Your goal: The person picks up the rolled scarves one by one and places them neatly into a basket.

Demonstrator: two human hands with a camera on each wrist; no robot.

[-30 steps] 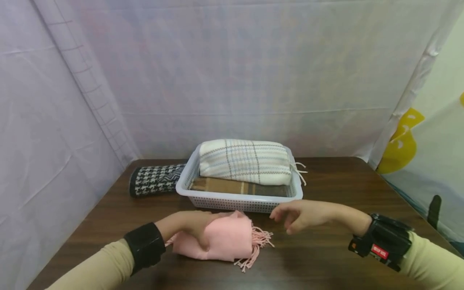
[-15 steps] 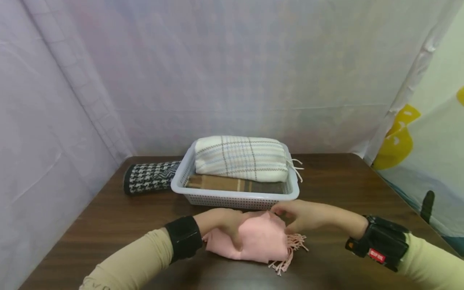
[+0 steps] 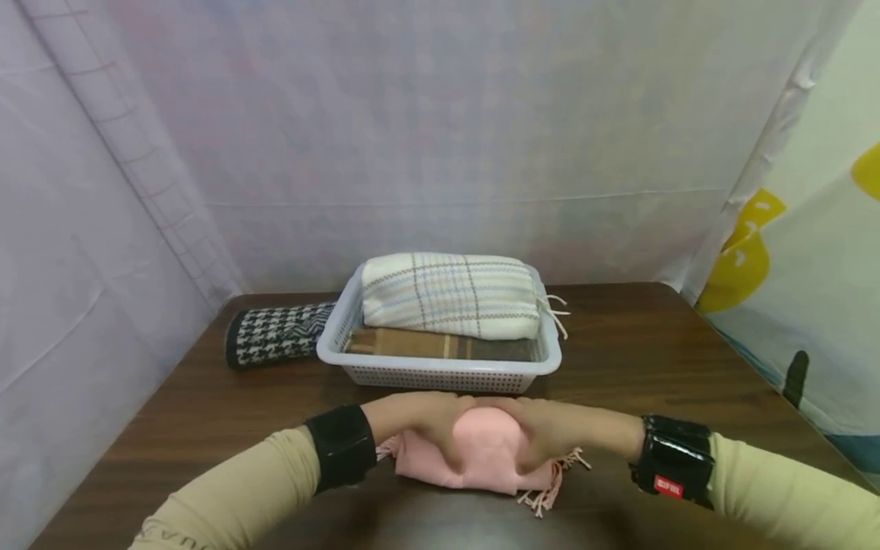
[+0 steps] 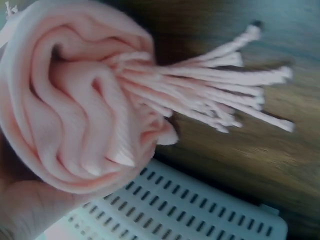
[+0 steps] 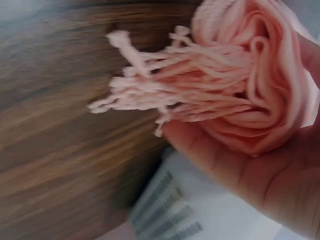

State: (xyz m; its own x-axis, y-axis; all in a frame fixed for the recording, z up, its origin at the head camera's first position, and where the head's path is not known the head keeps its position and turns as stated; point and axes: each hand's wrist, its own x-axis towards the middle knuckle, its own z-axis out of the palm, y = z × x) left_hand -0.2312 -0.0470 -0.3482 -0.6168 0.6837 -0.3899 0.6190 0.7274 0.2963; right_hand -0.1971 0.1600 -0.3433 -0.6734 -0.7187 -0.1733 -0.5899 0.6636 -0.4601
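Observation:
A rolled pink scarf [image 3: 488, 451] with fringed ends lies on the dark wooden table in front of the basket. My left hand [image 3: 428, 424] grips its left part, thumb on the near side and fingers over the far side. From the right, my right hand [image 3: 553, 429] grips it the same way. Fringe [image 4: 210, 85] sticks out of the rolled layers in the left wrist view. In the right wrist view, the other fringe [image 5: 175, 85] hangs from the roll above the curved fingers. The scarf's far side is partly hidden by both hands.
Just behind the hands stands a white perforated basket [image 3: 440, 376]. It holds a white plaid scarf [image 3: 450, 298] and a brown striped one [image 3: 419, 344]. A black-and-white houndstooth roll [image 3: 275, 334] lies left of the basket. White cloth walls border the table [image 3: 632, 344].
The right hand has come left onto the scarf and now grips it along with the left hand. The pink scarf has shifted right relative to the basket, and its middle now bulges up between the hands.

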